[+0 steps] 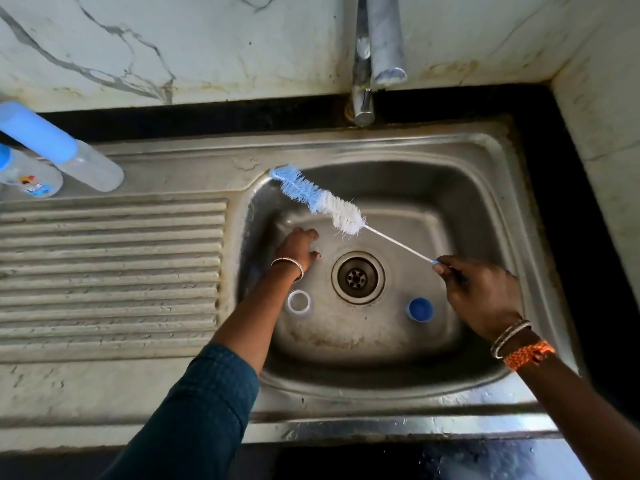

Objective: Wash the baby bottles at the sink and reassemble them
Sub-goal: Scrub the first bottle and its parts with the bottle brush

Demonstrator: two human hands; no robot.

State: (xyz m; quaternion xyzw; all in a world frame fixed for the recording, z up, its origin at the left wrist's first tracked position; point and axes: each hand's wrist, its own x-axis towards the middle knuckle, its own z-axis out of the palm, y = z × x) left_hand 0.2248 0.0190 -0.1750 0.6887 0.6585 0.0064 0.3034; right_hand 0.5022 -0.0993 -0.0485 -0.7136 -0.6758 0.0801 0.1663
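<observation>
The left hand point(298, 249) reaches forward and down, arm extended, fingers curled, its grasp unclear. The right hand point(479, 294) is raised on the right side, fingers point(446, 266) pinching a thin brush handle point(398, 243).
</observation>
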